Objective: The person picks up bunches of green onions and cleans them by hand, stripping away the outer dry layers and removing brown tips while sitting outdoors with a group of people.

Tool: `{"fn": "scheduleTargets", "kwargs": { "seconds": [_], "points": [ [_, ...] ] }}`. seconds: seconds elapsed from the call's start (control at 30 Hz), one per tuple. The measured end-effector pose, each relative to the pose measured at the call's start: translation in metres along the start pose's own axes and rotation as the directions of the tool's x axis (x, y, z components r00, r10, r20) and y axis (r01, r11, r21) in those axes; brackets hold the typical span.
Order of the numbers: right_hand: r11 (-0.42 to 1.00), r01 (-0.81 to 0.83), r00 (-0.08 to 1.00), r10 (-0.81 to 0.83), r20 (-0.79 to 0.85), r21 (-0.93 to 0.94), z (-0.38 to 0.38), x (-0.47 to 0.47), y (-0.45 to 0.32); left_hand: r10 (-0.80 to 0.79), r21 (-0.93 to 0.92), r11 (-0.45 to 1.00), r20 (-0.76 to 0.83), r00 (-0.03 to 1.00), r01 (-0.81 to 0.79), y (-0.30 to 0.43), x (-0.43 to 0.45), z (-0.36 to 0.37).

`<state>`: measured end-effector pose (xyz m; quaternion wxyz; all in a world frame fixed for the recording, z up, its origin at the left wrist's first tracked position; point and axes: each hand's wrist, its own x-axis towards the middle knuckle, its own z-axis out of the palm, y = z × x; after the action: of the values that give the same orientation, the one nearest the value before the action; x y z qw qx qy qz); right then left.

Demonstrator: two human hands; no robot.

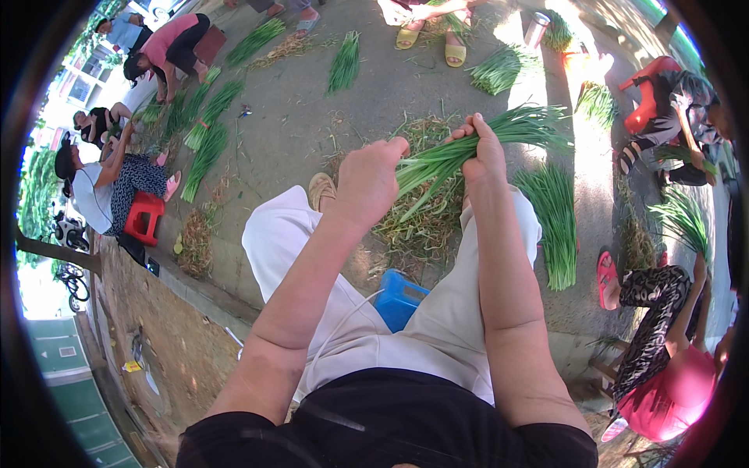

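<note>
My right hand (490,146) holds a bunch of long green garlic chives (442,155) around its middle, the leaf tips fanning out to the right. At the pale stem ends is my left hand (371,175), its fingers curled in against the stems; its fingertips are turned away, so whether it grips any stems is unclear. Below the bunch, between my feet, lies a pile of dry, yellowed trimmings (424,225). A larger bundle of chives (550,228) rests on the pavement beside my right knee.
I sit with a blue plastic stool (399,298) showing between my legs. More chive bundles (205,158) lie to the left and ahead (345,63). Several people work around me, one beside a red stool (144,217). A metal flask (536,29) stands ahead right. A curb (199,292) runs at left.
</note>
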<state>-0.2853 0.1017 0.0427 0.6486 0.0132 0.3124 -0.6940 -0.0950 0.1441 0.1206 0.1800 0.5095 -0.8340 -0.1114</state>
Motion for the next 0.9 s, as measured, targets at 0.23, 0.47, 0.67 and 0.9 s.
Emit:
{"fn": "scheduleTargets", "kwargs": {
  "seconds": [0.23,0.47,0.67,0.9],
  "points": [
    [0.999,-0.006,1.0,0.006,0.0,0.033,-0.002,0.002,-0.004,0.226,-0.128,0.963,-0.103,0.969,-0.238,-0.001,0.001,0.003],
    [0.999,-0.015,1.0,0.015,-0.01,0.043,0.0,0.0,-0.003,0.234,-0.131,0.958,-0.161,0.959,-0.256,-0.004,0.004,0.008],
    [0.999,-0.008,1.0,0.008,-0.002,0.04,-0.002,0.001,-0.003,0.154,-0.206,0.96,-0.183,0.971,-0.191,-0.004,0.001,0.013],
    [0.998,-0.011,1.0,0.011,-0.011,0.054,0.0,0.001,-0.004,-0.121,-0.437,0.896,-0.072,0.99,0.078,-0.006,0.0,0.016]
  ]
}}
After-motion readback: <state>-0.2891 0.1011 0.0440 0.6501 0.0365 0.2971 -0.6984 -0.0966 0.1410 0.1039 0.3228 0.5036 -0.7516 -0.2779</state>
